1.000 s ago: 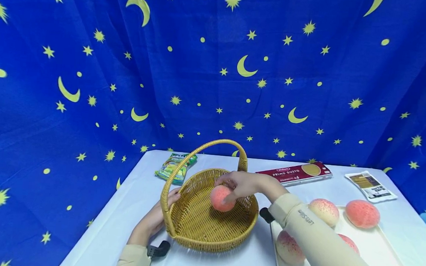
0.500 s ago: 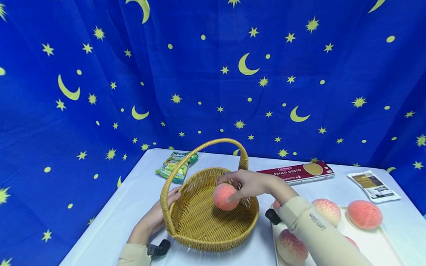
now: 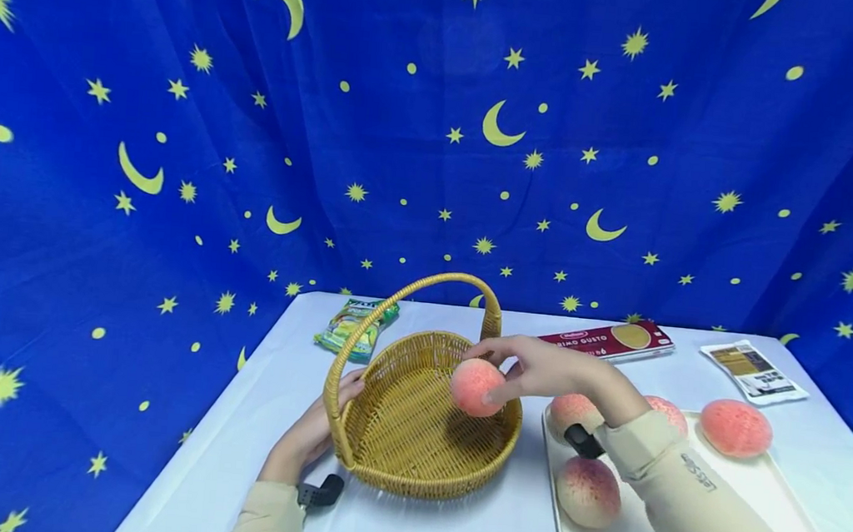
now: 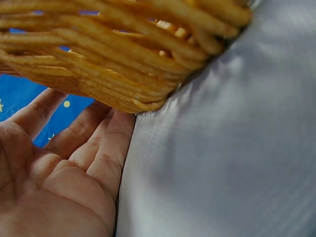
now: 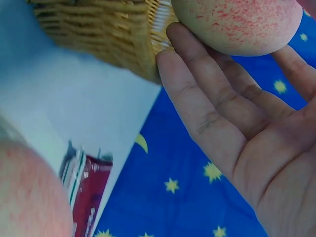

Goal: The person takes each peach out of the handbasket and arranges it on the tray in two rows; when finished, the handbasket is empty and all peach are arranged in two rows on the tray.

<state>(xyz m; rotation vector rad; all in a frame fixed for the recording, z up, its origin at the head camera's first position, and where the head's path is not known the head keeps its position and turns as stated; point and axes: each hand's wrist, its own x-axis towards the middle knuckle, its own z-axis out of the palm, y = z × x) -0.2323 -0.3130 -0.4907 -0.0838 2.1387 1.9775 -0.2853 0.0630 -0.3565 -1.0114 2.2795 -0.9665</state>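
Note:
A pink peach (image 3: 477,387) is held between the thumb and fingers of my right hand (image 3: 542,369), over the right side of a woven basket (image 3: 424,485) with a tall arched handle. From the right wrist, the peach's pale, red-speckled side (image 5: 242,27) shows above my fingers. Apart from shadow, the basket's visible floor is bare. My left hand (image 3: 314,431) touches the basket's left outer side. Its fingers (image 4: 106,153) extend fairly straight against the weave in the left wrist view, their tips partly hidden behind it.
Right of the basket, several more peaches (image 3: 589,492) lie on a white tray (image 3: 760,518), partly behind my right sleeve. At the back stand a green packet (image 3: 354,327), a red spaghetti box (image 3: 616,339) and a white-and-brown pouch (image 3: 752,371). A starry blue curtain (image 3: 407,131) hangs behind.
My right hand has drawn the peach rightward, from over the middle of the basket to near its right rim. The left hand stays at the basket's side.

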